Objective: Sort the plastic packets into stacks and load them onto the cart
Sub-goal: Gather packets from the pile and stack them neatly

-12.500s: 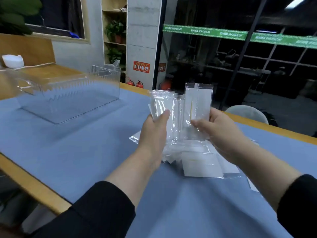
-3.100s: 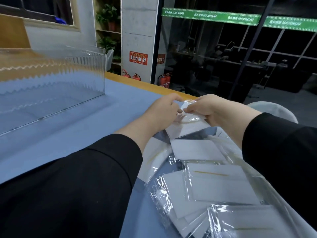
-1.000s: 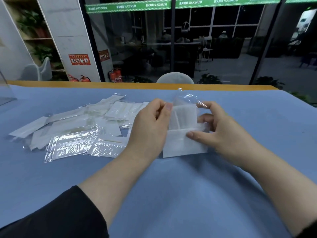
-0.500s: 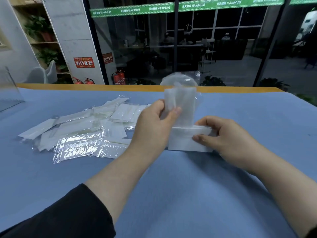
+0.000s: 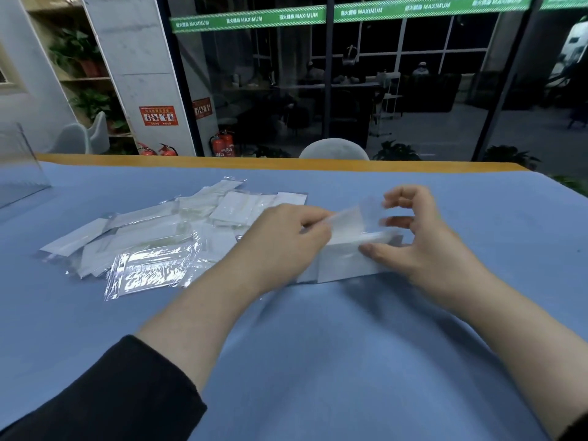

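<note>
My left hand (image 5: 283, 240) pinches a clear plastic packet (image 5: 350, 222) by its left end; the packet is blurred and tilted low over a small white stack of packets (image 5: 346, 265) on the blue table. My right hand (image 5: 413, 243) hovers over the right side of that stack, thumb resting on the stack's top, fingers curled above the packet's far end. A loose pile of several clear and white packets (image 5: 149, 243) lies spread to the left of my left hand. No cart is in view.
The blue table cover (image 5: 318, 345) ends at a wooden far edge (image 5: 254, 162). A clear plastic bin corner (image 5: 19, 173) shows at the far left. A grey chair back (image 5: 334, 149) rises behind the table, with glass walls beyond.
My left hand has brought the packet down from upright to nearly flat over the stack. My right hand's fingers have lifted and spread above it.
</note>
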The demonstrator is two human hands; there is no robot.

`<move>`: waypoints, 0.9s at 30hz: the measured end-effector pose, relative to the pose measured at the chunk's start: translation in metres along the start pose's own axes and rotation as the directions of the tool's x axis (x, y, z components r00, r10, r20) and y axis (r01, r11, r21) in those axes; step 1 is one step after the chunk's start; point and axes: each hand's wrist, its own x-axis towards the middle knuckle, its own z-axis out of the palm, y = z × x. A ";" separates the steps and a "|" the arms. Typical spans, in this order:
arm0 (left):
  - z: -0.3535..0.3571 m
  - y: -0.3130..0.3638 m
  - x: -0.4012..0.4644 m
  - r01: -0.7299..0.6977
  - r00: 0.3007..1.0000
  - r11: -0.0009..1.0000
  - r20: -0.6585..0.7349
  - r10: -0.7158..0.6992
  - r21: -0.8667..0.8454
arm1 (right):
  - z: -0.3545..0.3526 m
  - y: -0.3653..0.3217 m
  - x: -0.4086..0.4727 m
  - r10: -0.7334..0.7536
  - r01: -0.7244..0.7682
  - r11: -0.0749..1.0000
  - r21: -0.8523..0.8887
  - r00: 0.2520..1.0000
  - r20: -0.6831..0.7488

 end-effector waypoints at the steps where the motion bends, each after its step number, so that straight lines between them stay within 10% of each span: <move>1: 0.003 0.000 0.000 0.015 1.000 1.000 0.015 -0.014 -0.019 | 0.000 0.000 0.000 0.009 -0.009 1.000 0.009 1.000 0.002; 12: 0.043 0.006 0.008 0.039 0.921 0.874 -0.321 -0.219 -0.484 | 0.005 -0.001 -0.001 -0.029 0.059 0.984 -0.166 0.984 0.174; 27: 0.014 -0.008 0.008 0.027 0.999 0.809 -0.017 -0.045 -0.587 | 0.002 -0.020 -0.009 -0.006 0.006 1.000 0.002 0.991 -0.131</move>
